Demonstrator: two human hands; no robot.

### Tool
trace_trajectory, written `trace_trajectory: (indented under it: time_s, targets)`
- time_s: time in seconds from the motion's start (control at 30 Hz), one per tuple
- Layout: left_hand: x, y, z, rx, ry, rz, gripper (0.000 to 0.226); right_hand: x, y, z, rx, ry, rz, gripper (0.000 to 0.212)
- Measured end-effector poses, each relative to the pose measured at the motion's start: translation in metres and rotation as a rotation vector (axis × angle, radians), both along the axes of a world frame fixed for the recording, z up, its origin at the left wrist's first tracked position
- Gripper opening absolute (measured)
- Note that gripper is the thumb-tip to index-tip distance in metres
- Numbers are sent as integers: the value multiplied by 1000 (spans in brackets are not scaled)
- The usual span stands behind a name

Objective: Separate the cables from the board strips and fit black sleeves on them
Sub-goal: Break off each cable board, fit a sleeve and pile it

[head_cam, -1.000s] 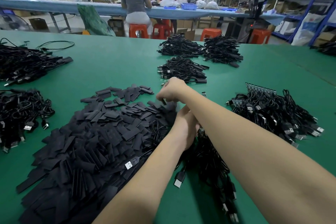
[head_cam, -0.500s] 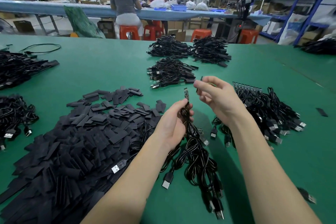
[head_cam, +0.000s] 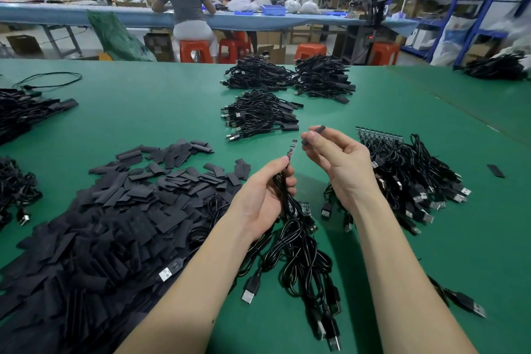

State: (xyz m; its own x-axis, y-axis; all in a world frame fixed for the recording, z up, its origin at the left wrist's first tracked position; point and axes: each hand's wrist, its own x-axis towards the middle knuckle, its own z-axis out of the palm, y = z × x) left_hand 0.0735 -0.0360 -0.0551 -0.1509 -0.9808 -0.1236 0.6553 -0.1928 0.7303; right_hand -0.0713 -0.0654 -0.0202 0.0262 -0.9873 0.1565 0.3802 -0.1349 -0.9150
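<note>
I'm seeing bare green table stretching ahead between the sleeve pile and the cable heaps. My left hand is gripping a cable bundle, one board tip sticking up. My right hand is pinching a black sleeve just beside that tip.
</note>
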Motion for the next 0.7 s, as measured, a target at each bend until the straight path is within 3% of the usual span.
trace_trajectory:
  time_s: [0.33, 0.7]
  targets:
    - [1, 1, -1, -65, -12, -38, 5, 4, 3, 3, -53, 17, 8, 11]
    - [7, 3, 6, -165, -107, -113, 5, -12, 8, 16, -57, 16, 161, 18]
